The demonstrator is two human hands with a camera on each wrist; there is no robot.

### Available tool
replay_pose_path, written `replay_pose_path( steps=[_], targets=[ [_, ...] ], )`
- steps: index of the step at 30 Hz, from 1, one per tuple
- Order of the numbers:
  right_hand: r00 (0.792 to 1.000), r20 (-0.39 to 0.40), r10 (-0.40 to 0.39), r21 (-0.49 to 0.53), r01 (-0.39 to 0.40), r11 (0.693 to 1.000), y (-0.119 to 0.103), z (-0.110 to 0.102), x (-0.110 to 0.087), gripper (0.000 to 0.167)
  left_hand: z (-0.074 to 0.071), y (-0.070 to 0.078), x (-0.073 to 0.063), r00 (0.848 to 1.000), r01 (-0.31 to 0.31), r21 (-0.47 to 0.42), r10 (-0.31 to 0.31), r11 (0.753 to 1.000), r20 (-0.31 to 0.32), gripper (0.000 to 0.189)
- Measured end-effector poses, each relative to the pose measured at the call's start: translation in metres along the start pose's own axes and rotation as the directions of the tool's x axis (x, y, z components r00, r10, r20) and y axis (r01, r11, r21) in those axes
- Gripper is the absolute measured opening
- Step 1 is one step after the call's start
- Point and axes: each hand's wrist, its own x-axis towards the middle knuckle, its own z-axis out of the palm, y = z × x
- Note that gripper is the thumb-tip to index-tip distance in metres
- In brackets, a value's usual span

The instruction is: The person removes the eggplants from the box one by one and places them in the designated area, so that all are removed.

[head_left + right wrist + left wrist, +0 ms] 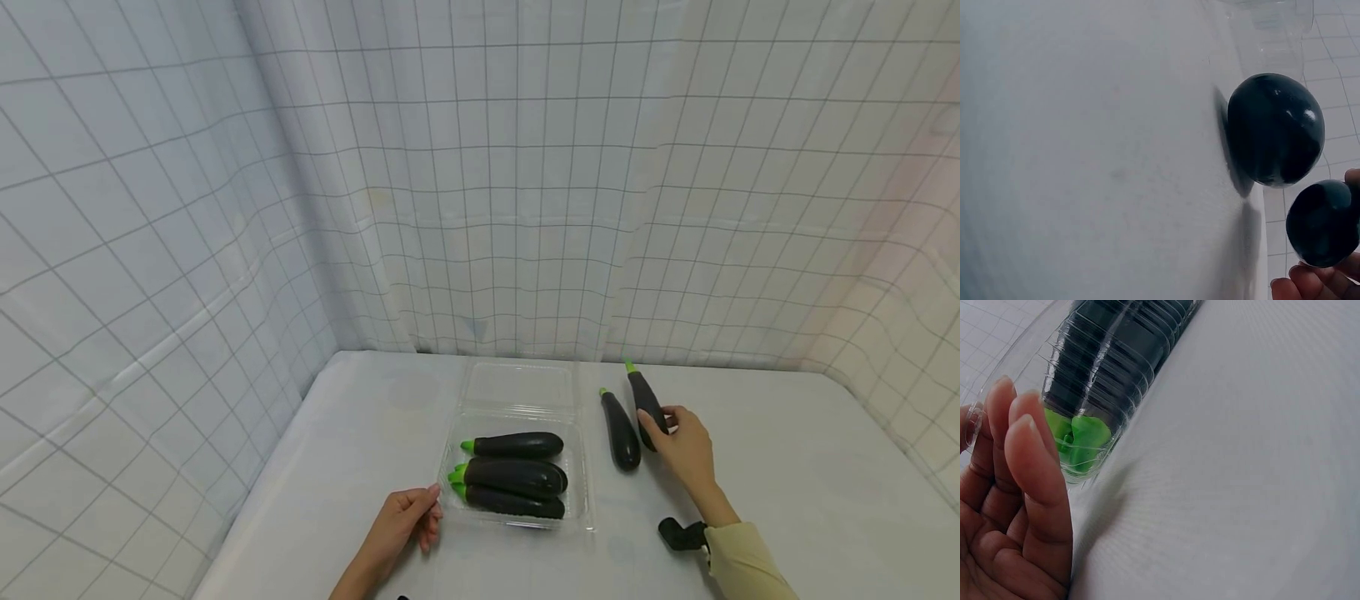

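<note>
My right hand [692,454] grips a dark eggplant [646,398] with a green stem, thumb on one side and fingers on the other. In the right wrist view, the rounded end of this held eggplant [1321,225] appears raised off the table. Just left of it a second eggplant [621,432] lies on the table. Several eggplants [517,477] lie in a clear plastic container [579,492], green stems to the left. My left hand [402,518] pinches the container's left rim between thumb and fingers; the left wrist view shows the rim [974,428] there.
The container's clear lid [519,387] lies folded back behind it. A black object [681,534] sits by the right wrist. White gridded curtains [510,208] hang behind and beside the white-covered table [360,417].
</note>
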Motion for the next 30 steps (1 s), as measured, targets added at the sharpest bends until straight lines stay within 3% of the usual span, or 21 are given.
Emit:
replay_pose_path(
  steps=[15, 30],
  targets=[
    [0.993, 0.106, 0.061, -0.056, -0.055, 0.997, 0.0009, -0.0024, -0.0016, 0.059, 0.0005, 0.0005, 0.0001, 1.000, 0.013, 0.002, -0.013, 1.000, -0.011, 0.039],
    [0.984, 0.156, 0.090, -0.087, -0.077, 0.993, 0.0008, -0.0038, -0.0039, 0.062, 0.0003, -0.0006, 0.0006, 1.000, 0.005, 0.005, -0.005, 1.000, -0.022, 0.038]
  ],
)
